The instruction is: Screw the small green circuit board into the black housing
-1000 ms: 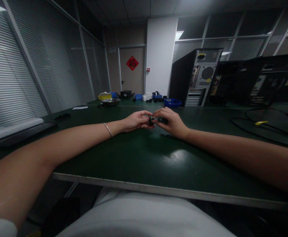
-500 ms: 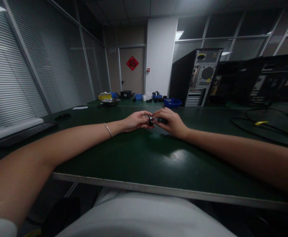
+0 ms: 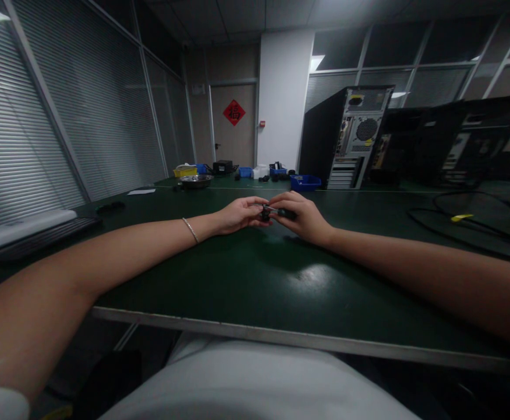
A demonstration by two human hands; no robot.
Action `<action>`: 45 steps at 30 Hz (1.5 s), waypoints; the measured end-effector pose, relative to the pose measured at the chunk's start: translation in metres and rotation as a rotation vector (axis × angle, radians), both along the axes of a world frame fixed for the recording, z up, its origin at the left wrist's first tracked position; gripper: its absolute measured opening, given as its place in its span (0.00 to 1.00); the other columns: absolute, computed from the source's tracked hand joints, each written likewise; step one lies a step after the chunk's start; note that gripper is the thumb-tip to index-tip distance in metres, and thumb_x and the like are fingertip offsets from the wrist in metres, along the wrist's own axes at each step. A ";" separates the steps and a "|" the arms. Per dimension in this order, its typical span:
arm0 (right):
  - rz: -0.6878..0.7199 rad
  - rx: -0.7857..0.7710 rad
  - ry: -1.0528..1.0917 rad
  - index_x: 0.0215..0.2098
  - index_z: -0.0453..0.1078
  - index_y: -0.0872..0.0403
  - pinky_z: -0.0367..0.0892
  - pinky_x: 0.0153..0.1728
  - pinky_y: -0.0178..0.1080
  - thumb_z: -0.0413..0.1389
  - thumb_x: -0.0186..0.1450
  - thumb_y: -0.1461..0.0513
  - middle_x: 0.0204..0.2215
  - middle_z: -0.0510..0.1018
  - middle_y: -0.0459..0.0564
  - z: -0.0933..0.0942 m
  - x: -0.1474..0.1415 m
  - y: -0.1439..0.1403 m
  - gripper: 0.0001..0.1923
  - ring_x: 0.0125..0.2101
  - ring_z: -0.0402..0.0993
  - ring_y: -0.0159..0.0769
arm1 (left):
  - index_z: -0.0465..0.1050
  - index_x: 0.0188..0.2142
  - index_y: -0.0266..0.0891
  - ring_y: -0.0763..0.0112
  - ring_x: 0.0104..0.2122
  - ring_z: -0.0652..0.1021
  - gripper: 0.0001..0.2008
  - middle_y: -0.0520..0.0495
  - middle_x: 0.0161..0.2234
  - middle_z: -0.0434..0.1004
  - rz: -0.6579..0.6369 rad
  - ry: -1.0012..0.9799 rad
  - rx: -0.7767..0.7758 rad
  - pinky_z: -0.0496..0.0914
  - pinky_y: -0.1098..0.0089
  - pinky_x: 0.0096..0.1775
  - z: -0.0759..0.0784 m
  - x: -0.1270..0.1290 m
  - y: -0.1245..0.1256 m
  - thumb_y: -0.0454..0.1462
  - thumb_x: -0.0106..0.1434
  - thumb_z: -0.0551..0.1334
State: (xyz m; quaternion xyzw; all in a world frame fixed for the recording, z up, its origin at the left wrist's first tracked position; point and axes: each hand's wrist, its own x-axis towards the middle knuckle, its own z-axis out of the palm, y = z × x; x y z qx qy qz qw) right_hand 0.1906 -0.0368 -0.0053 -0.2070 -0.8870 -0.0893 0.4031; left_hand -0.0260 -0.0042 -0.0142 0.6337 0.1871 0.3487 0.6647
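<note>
Over the middle of the green table my two hands meet. My left hand pinches a small black part between thumb and fingers; its exact kind is too small to tell. In my right hand is a screwdriver with a dark handle, held nearly level. Its thin metal shaft points left and its tip reaches the black part. Fingers hide some of the part and of the handle.
A blue bin, a metal bowl and a yellow basket stand at the back. Computer towers fill the right rear. Black cables lie at right, a keyboard at left.
The black part has turned slightly in my left fingers. Both hands stay in nearly the same place, with the screwdriver still against the part.
</note>
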 end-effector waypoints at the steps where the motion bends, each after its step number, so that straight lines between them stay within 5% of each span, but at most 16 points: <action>1: 0.005 -0.013 0.010 0.42 0.74 0.52 0.68 0.44 0.45 0.57 0.64 0.62 0.41 0.77 0.53 0.000 0.000 0.000 0.09 0.43 0.72 0.43 | 0.69 0.48 0.33 0.64 0.39 0.81 0.15 0.41 0.42 0.78 -0.006 0.001 0.002 0.71 0.62 0.46 0.000 0.000 0.000 0.31 0.62 0.63; 10: 0.056 -0.123 0.077 0.42 0.73 0.52 0.69 0.44 0.43 0.58 0.63 0.64 0.39 0.76 0.53 0.001 -0.001 -0.001 0.08 0.41 0.73 0.41 | 0.71 0.48 0.35 0.65 0.41 0.80 0.19 0.43 0.44 0.77 0.026 0.000 0.069 0.72 0.62 0.47 0.000 0.002 -0.004 0.31 0.56 0.68; 45: -0.012 -0.108 0.116 0.41 0.73 0.52 0.68 0.43 0.44 0.55 0.65 0.62 0.38 0.73 0.53 0.000 -0.002 -0.001 0.08 0.41 0.71 0.42 | 0.72 0.50 0.35 0.68 0.38 0.79 0.19 0.42 0.41 0.79 0.136 0.103 0.166 0.72 0.61 0.46 0.000 0.006 -0.009 0.27 0.58 0.64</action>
